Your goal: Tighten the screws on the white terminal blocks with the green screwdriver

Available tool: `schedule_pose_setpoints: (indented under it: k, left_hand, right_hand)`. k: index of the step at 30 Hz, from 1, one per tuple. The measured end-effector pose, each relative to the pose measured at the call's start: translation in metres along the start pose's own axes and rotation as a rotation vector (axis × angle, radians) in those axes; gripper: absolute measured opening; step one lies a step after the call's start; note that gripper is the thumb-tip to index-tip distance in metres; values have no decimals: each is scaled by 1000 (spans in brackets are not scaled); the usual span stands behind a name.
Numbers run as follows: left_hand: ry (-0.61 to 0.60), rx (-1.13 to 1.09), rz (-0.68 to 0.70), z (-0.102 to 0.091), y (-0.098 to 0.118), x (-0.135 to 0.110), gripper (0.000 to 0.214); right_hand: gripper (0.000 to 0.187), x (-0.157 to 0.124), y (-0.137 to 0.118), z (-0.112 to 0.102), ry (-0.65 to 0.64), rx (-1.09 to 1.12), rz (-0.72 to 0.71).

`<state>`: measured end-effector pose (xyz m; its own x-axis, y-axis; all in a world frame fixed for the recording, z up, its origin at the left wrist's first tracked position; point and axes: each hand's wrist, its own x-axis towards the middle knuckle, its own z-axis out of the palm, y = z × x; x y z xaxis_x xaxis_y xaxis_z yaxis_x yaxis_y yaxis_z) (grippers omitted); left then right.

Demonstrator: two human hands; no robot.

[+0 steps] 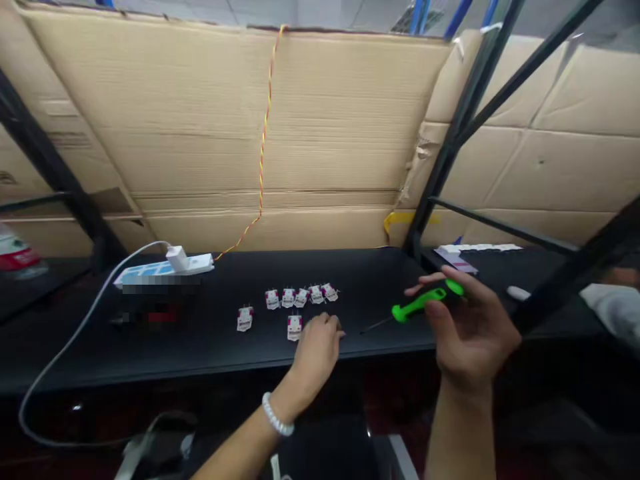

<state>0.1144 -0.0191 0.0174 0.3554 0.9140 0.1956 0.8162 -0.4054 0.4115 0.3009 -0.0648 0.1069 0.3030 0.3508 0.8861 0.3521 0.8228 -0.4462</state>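
Observation:
My right hand (pixel 470 327) is closed around a screwdriver (pixel 417 305) with a bright green and black handle. Its thin shaft points left and slightly down, above the dark table. My left hand (pixel 320 340), wearing a pale coiled band at the wrist, rests low over the table's front part with its fingers curled. What those fingers hold, if anything, is hidden. Just left of them lies a small white part with magenta sides (pixel 295 327). A similar white part (pixel 245 319) lies farther left, and several more form a row (pixel 301 297) behind my left hand.
A white and blue power strip (pixel 167 270) with a plugged-in white charger (pixel 177 259) and cable lies at the left. Cardboard panels (pixel 225 133) stand behind, with a twisted red-yellow wire (pixel 264 133) hanging down. Dark metal frame posts (pixel 453 143) flank the table (pixel 200 347).

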Motion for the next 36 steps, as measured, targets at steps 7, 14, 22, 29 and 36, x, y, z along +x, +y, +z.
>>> schedule_pose_setpoints:
  k: [7,14,22,29,36]
  left_hand:
    - [-18,0,5,-10,-17,-11,15]
    - [0,52,-1,-4,-10,-2,10]
    - [40,137,67,-2,-15,-6,20]
    - [332,-75,328,-9,-35,-23,18]
    - [486,-167,491,-21,-46,-39,19]
  right_hand:
    - [41,-1,-1,2,-19,18,29]
    - [46,-3,-2,2,-73,18,37]
    - [45,-3,-4,0,-86,0,29]
    - [45,-2,-5,2,-106,14,13]
    - [44,-4,-5,4,-133,4,26]
